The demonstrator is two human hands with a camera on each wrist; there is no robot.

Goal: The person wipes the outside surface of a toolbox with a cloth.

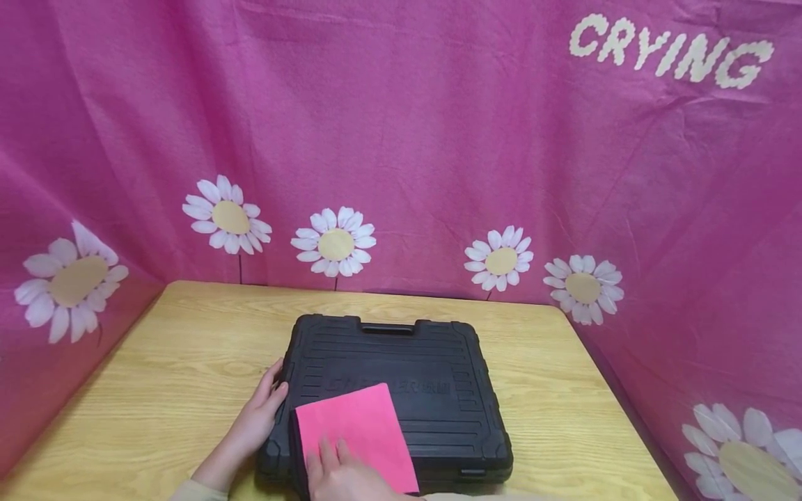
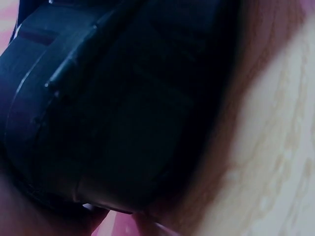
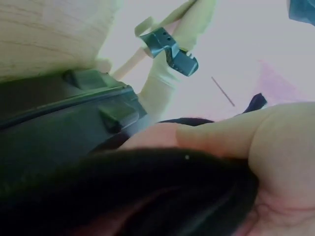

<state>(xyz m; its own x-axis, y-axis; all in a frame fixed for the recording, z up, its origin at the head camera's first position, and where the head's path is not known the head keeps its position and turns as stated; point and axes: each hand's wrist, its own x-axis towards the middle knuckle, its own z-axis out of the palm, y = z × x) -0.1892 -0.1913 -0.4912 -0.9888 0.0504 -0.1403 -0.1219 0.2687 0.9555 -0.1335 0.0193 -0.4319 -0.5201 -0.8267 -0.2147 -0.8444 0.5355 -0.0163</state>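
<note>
A black hard plastic carrying case (image 1: 432,417) lies on the table, its handle at the far edge and raised lettering on its lid. The left hand (image 1: 257,414) holds the case by its left side, with the thumb near the lid's edge. In the left wrist view the case's dark side (image 2: 123,113) fills much of the picture. Over the case's near left part lies a pink cloth (image 1: 357,424) with a black underside. The right hand (image 1: 347,476) grips this cloth, fingers on the pink face. In the right wrist view the thumb (image 3: 221,135) lies along the cloth's black edge (image 3: 147,172).
The wooden table (image 1: 551,369) extends around the case on both sides. A pink curtain (image 1: 413,153) printed with daisies and letters encloses the table at the back and sides. A latch (image 1: 473,472) sits on the case's near edge. A dark wrist mount (image 3: 170,51) shows on the left forearm.
</note>
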